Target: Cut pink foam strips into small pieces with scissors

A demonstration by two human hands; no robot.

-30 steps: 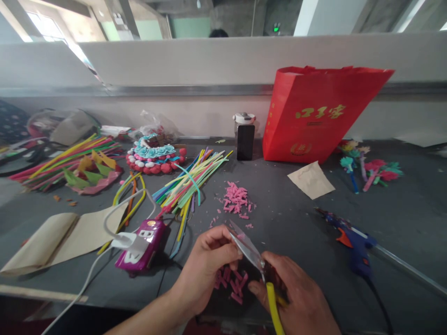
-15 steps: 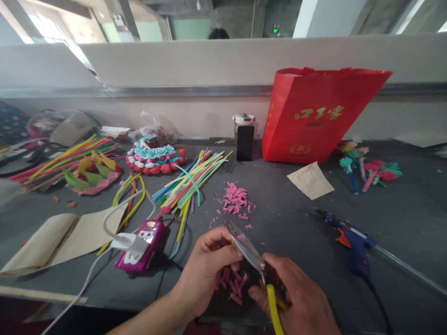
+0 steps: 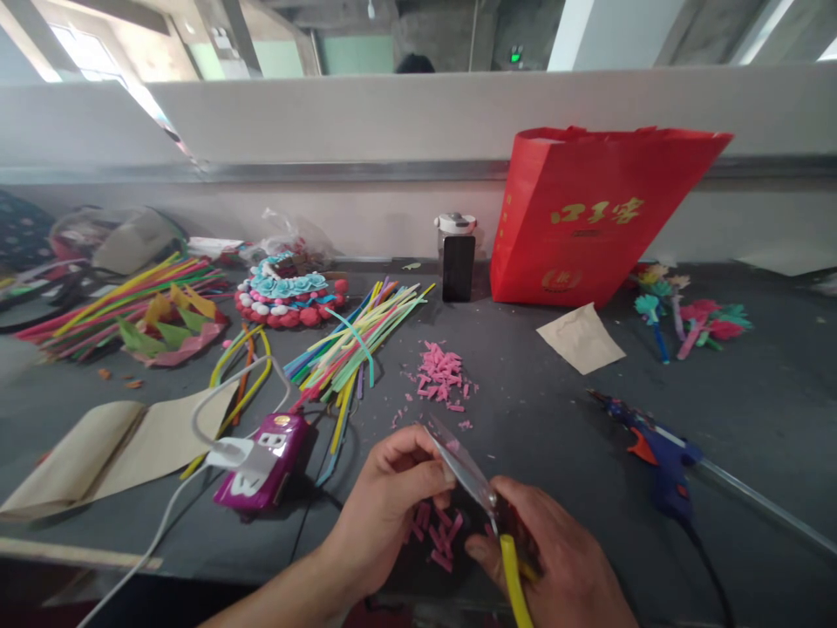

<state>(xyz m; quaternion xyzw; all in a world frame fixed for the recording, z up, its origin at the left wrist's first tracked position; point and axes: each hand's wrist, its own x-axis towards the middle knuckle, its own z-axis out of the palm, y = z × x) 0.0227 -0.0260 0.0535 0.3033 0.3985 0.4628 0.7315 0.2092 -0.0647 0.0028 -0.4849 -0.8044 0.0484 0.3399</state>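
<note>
My right hand (image 3: 555,558) grips yellow-handled scissors (image 3: 466,469), whose steel blades point up and left. My left hand (image 3: 389,506) is closed in a pinch at the blades, on something small that I cannot make out. Several short pink cut pieces (image 3: 438,532) lie on the dark table right under both hands. A bigger heap of pink pieces (image 3: 441,373) sits a little farther back.
A bundle of coloured foam strips (image 3: 353,344), a purple power strip (image 3: 265,462) with a white cable, brown paper (image 3: 105,445), a blue glue gun (image 3: 660,449), a red bag (image 3: 602,214), a black bottle (image 3: 456,257), a foam-flower cake (image 3: 288,296) and foam flowers (image 3: 693,318) lie about.
</note>
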